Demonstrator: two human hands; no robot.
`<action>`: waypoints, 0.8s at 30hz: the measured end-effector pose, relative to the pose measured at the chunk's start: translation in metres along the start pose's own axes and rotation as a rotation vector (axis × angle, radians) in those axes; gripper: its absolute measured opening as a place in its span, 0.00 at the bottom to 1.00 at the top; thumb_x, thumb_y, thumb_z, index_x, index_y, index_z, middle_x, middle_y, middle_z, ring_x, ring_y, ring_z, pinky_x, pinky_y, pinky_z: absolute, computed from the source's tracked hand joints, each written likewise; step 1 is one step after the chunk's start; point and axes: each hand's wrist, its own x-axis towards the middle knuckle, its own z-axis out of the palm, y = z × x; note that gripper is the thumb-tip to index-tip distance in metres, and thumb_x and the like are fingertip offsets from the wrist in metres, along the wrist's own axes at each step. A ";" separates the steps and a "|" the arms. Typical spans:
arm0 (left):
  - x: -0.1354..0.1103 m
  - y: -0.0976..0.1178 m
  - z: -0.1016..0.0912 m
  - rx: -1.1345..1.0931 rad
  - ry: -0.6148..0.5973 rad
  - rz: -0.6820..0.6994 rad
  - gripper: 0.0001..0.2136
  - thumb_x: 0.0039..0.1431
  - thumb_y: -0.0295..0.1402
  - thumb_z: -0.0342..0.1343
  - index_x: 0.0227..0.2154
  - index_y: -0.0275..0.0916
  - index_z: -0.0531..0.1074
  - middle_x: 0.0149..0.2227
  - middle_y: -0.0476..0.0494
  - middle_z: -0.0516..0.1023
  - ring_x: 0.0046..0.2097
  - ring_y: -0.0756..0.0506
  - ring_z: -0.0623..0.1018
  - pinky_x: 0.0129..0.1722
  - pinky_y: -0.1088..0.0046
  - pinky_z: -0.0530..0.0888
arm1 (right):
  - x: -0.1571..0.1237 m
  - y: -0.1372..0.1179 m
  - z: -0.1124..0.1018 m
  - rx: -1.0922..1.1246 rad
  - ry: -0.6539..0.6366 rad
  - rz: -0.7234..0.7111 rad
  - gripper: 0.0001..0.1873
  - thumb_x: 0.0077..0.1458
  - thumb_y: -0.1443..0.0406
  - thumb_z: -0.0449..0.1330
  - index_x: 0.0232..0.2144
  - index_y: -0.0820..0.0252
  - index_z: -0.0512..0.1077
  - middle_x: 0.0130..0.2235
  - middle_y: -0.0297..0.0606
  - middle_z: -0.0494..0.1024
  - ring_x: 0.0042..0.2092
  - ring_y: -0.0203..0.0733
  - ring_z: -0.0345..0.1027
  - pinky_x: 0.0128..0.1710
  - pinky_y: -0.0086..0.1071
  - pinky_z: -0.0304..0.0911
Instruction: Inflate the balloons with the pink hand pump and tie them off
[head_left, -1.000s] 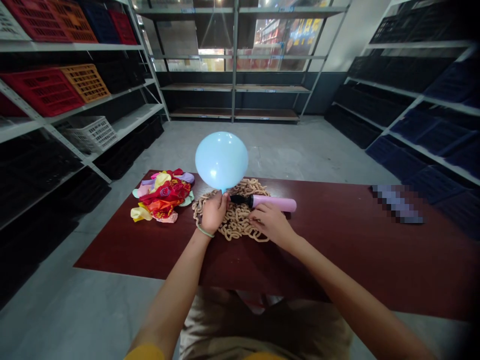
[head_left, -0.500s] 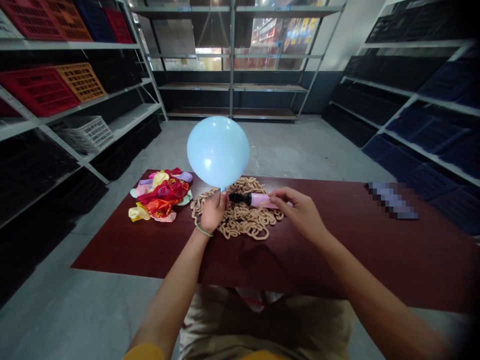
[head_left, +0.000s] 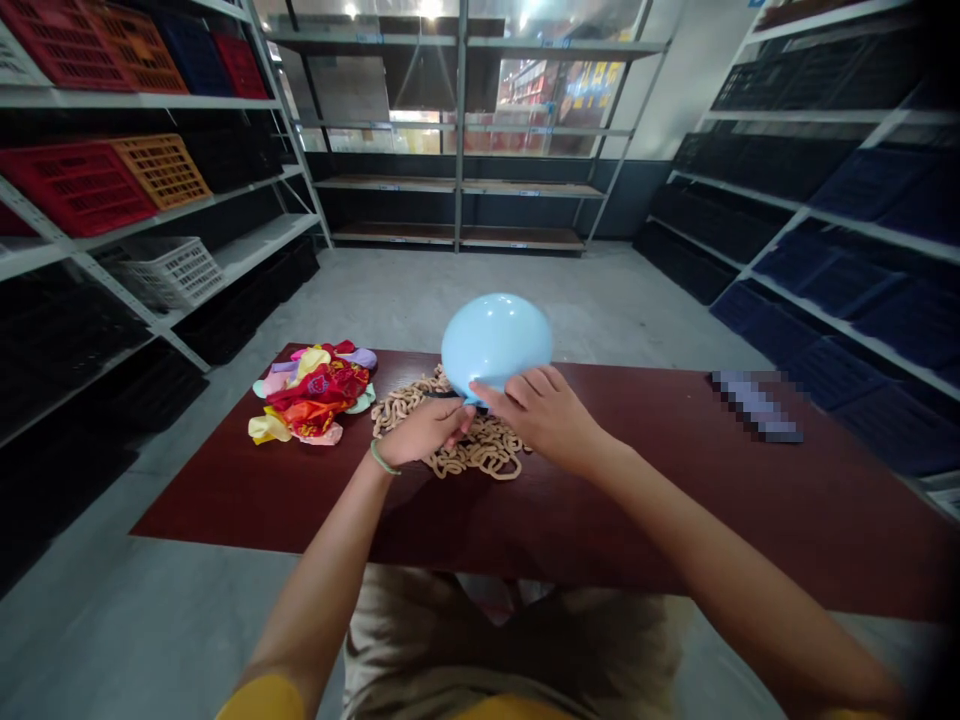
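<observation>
An inflated light-blue balloon floats just past my fingertips, tilted to the right with its neck toward me. My left hand is closed on the neck, thumb and fingers pinched together. Against the neck and the balloon's lower right, my right hand has curled fingers, its index finger and thumb meeting at the neck. Beneath both hands lies a heap of beige chain-like loops. The pink and black pump is not plainly visible; a dark bit shows behind my left hand.
Several limp balloons in red, yellow, pink and purple lie at the left of the dark red table. A blurred-out flat object is at the right. Shelves with crates stand around.
The balloon has come off the pump, moved right and down, and tipped over. My right hand has left the pump and moved left to the balloon's neck beside my left hand.
</observation>
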 end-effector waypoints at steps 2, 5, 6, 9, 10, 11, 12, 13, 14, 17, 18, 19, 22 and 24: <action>-0.002 0.007 -0.001 0.021 -0.048 0.002 0.20 0.63 0.50 0.47 0.24 0.41 0.67 0.18 0.51 0.68 0.22 0.48 0.68 0.26 0.72 0.66 | 0.001 0.000 -0.003 -0.066 0.020 -0.043 0.28 0.63 0.62 0.55 0.64 0.47 0.57 0.41 0.40 0.71 0.45 0.49 0.57 0.54 0.46 0.52; -0.005 0.014 -0.001 0.038 -0.114 0.011 0.20 0.63 0.49 0.47 0.23 0.41 0.68 0.17 0.51 0.68 0.21 0.49 0.68 0.24 0.73 0.65 | 0.005 0.000 -0.008 -0.055 0.067 -0.086 0.30 0.59 0.54 0.59 0.63 0.45 0.59 0.44 0.41 0.70 0.49 0.52 0.54 0.60 0.50 0.44; -0.005 0.016 0.000 0.037 -0.126 0.013 0.20 0.63 0.49 0.47 0.23 0.41 0.68 0.17 0.50 0.68 0.21 0.49 0.68 0.24 0.73 0.65 | 0.007 0.000 -0.009 -0.052 0.075 -0.089 0.30 0.58 0.54 0.60 0.61 0.45 0.61 0.44 0.40 0.69 0.49 0.52 0.54 0.60 0.50 0.43; -0.007 0.022 0.002 0.025 -0.121 0.011 0.20 0.63 0.50 0.46 0.23 0.41 0.68 0.17 0.51 0.67 0.21 0.49 0.68 0.23 0.73 0.66 | 0.010 0.002 -0.011 -0.063 0.109 -0.072 0.23 0.59 0.57 0.59 0.57 0.44 0.65 0.43 0.38 0.69 0.50 0.50 0.54 0.61 0.49 0.42; -0.008 0.023 0.002 0.019 -0.112 0.007 0.21 0.63 0.51 0.47 0.23 0.41 0.67 0.17 0.51 0.67 0.21 0.49 0.68 0.23 0.73 0.66 | 0.010 0.002 -0.011 -0.062 0.122 -0.062 0.21 0.60 0.59 0.58 0.55 0.44 0.67 0.42 0.38 0.70 0.50 0.50 0.55 0.61 0.49 0.42; -0.009 0.024 0.003 0.010 -0.102 0.001 0.20 0.63 0.51 0.47 0.24 0.41 0.67 0.18 0.52 0.67 0.21 0.50 0.69 0.23 0.74 0.66 | 0.009 0.003 -0.011 -0.057 0.133 -0.050 0.19 0.60 0.61 0.57 0.53 0.44 0.68 0.41 0.37 0.70 0.50 0.49 0.55 0.61 0.49 0.43; -0.010 0.025 0.003 -0.006 -0.092 -0.009 0.20 0.63 0.52 0.47 0.24 0.41 0.66 0.18 0.52 0.66 0.21 0.50 0.69 0.23 0.74 0.66 | 0.008 0.004 -0.012 -0.050 0.140 -0.037 0.17 0.60 0.63 0.57 0.51 0.44 0.69 0.41 0.37 0.70 0.50 0.49 0.56 0.60 0.49 0.43; -0.011 0.025 0.005 -0.035 -0.077 -0.022 0.21 0.63 0.52 0.47 0.24 0.41 0.65 0.18 0.52 0.66 0.21 0.50 0.69 0.23 0.74 0.67 | 0.007 0.004 -0.013 -0.043 0.141 -0.023 0.17 0.60 0.64 0.57 0.50 0.44 0.70 0.40 0.37 0.70 0.49 0.49 0.57 0.60 0.49 0.44; -0.012 0.025 0.007 -0.078 -0.055 -0.037 0.21 0.62 0.53 0.46 0.24 0.41 0.64 0.19 0.52 0.65 0.21 0.50 0.69 0.23 0.74 0.67 | 0.006 0.005 -0.015 -0.036 0.135 -0.011 0.16 0.59 0.65 0.56 0.49 0.43 0.71 0.40 0.37 0.70 0.49 0.49 0.57 0.60 0.49 0.45; -0.010 0.023 0.016 -0.276 0.069 -0.082 0.23 0.62 0.55 0.45 0.23 0.41 0.60 0.18 0.53 0.62 0.20 0.51 0.67 0.22 0.74 0.67 | 0.003 0.004 -0.022 -0.043 0.125 0.006 0.15 0.61 0.65 0.55 0.48 0.44 0.72 0.39 0.36 0.71 0.49 0.48 0.59 0.59 0.49 0.48; -0.008 0.022 0.021 -0.346 0.121 -0.096 0.23 0.62 0.55 0.45 0.23 0.41 0.59 0.18 0.53 0.61 0.19 0.52 0.66 0.21 0.74 0.67 | 0.003 0.004 -0.024 -0.052 0.129 0.003 0.14 0.61 0.66 0.54 0.47 0.44 0.72 0.39 0.36 0.71 0.49 0.48 0.59 0.58 0.48 0.48; -0.006 0.022 0.025 -0.412 0.173 -0.111 0.23 0.62 0.55 0.45 0.23 0.41 0.57 0.18 0.54 0.59 0.19 0.52 0.64 0.20 0.75 0.66 | 0.002 0.004 -0.025 -0.060 0.136 -0.003 0.14 0.62 0.66 0.54 0.48 0.45 0.72 0.39 0.36 0.71 0.49 0.48 0.60 0.58 0.48 0.49; -0.001 0.023 0.036 -0.577 0.276 -0.164 0.23 0.63 0.55 0.44 0.22 0.42 0.54 0.17 0.56 0.53 0.18 0.53 0.60 0.18 0.77 0.63 | 0.000 0.004 -0.028 -0.064 0.155 -0.009 0.14 0.62 0.67 0.54 0.48 0.47 0.71 0.38 0.37 0.72 0.49 0.48 0.60 0.58 0.48 0.48; 0.000 0.025 0.038 -0.673 0.281 -0.187 0.23 0.63 0.54 0.45 0.22 0.41 0.55 0.18 0.56 0.53 0.18 0.54 0.59 0.18 0.78 0.62 | -0.002 0.005 -0.028 -0.063 0.153 0.000 0.14 0.63 0.66 0.53 0.49 0.47 0.71 0.38 0.37 0.72 0.49 0.48 0.60 0.59 0.49 0.48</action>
